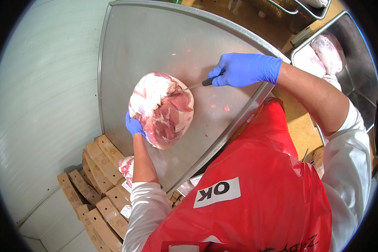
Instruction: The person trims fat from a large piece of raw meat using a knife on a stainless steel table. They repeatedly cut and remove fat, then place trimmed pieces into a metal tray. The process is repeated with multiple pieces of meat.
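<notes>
A large cut of raw meat point(166, 122), red with thick white fat, lies on a metal table point(143, 38). My left hand point(135, 126), in a blue glove, presses against its lower left side; the fingers are partly hidden at the edge of the meat. In my right hand point(245, 69), also gloved in blue, is a knife point(206, 82) with a black handle. Its thin blade points left, and the tip meets the upper right part of the meat, where the flesh is cut open.
Brown cardboard boxes point(103, 214) are stacked at the lower left, beside a white wall point(50, 92). More meat point(328, 53) lies in a metal bin point(367, 80) at the right. Another dark container point(292, 17) stands at the top right. Small meat scraps point(226, 108) dot the table.
</notes>
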The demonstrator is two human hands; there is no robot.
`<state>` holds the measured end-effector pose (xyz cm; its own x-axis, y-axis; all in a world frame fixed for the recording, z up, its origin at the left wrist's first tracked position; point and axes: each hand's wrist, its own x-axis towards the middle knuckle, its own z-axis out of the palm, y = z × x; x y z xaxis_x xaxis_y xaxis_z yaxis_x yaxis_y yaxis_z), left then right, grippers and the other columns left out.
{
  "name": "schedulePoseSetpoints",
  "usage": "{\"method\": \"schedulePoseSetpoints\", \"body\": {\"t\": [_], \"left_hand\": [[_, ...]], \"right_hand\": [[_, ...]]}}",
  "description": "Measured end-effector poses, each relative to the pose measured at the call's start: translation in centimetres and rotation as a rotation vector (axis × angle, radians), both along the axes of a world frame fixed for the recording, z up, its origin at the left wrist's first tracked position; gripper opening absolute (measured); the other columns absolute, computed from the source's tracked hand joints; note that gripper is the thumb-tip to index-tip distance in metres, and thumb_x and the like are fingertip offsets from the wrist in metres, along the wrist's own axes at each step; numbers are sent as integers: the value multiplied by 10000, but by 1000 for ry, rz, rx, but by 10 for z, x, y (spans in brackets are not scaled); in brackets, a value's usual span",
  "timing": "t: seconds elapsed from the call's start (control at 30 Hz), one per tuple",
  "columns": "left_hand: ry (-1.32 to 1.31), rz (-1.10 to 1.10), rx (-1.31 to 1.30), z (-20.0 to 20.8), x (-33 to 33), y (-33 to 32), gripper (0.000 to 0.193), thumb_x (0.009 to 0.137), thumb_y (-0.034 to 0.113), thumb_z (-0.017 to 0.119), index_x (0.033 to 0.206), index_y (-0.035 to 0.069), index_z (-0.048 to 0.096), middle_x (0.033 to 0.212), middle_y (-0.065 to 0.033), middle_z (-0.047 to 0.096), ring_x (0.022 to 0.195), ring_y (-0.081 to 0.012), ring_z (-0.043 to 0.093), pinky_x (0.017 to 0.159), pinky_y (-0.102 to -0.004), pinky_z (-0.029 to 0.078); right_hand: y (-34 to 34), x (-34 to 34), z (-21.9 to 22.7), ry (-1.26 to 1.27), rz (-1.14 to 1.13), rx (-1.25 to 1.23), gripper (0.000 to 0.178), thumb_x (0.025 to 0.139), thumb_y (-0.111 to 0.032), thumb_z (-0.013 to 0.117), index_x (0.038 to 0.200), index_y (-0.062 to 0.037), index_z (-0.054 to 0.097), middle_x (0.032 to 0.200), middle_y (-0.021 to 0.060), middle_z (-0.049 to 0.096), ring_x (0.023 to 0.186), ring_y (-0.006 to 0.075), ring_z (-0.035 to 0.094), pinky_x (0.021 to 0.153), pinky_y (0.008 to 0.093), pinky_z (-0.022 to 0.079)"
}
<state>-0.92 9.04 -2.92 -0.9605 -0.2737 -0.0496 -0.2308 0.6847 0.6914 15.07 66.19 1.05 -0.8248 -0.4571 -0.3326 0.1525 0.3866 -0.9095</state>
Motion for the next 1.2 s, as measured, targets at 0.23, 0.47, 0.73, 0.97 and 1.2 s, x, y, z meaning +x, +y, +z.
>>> {"method": "schedulePoseSetpoints", "body": {"t": [0.23, 0.47, 0.73, 0.97, 1.2], "left_hand": [[-16, 76, 3, 10, 11, 13, 512, 1000, -72, 380, 1461, 33, 576, 1223, -126, 695, 1010, -224, 696, 870, -366, 601], [46, 119, -109, 7, 18, -4, 484, 953, -70, 411, 1382, -14, 628, 1200, -110, 707, 1019, -206, 684, 914, -353, 568], [-47, 172, 49, 12, 5, 15, 510, 1014, -15, 410, 1506, 14, 539, 1261, -153, 699, 1020, -262, 712, 869, -398, 622], [26, 103, -99, -3, -13, -32, 432, 973, -55, 422, 1332, -6, 658, 1124, -99, 726, 949, -210, 695, 839, -370, 590], [21, 124, -18, 3, -2, 11, 393, 1008, -17, 428, 1317, -4, 670, 1106, -81, 727, 950, -197, 687, 849, -357, 579]], "right_hand": [[-35, 7, 11, 135, 3, 153, 320, 1047, -340, 573, 1216, -146, 763, 967, 196, 751, 889, 415, 714, 837, 503, 573], [-96, 72, 10, 83, -309, 168, 255, 1066, -310, 541, 1195, -127, 663, 902, 176, 740, 852, 425, 726, 761, 563, 574], [-117, 103, -43, -104, -560, -249, 401, 1054, -306, 640, 1423, -148, 654, 1020, 181, 768, 910, 341, 748, 841, 448, 581], [-88, 88, -64, -213, -471, -526, 451, 1059, -253, 668, 1489, -123, 627, 1033, 91, 764, 950, 106, 644, 903, 311, 539], [-49, 76, -13, -171, -340, -169, 417, 1047, -353, 627, 1412, -161, 689, 988, 187, 753, 895, 301, 731, 887, 398, 565]]}}
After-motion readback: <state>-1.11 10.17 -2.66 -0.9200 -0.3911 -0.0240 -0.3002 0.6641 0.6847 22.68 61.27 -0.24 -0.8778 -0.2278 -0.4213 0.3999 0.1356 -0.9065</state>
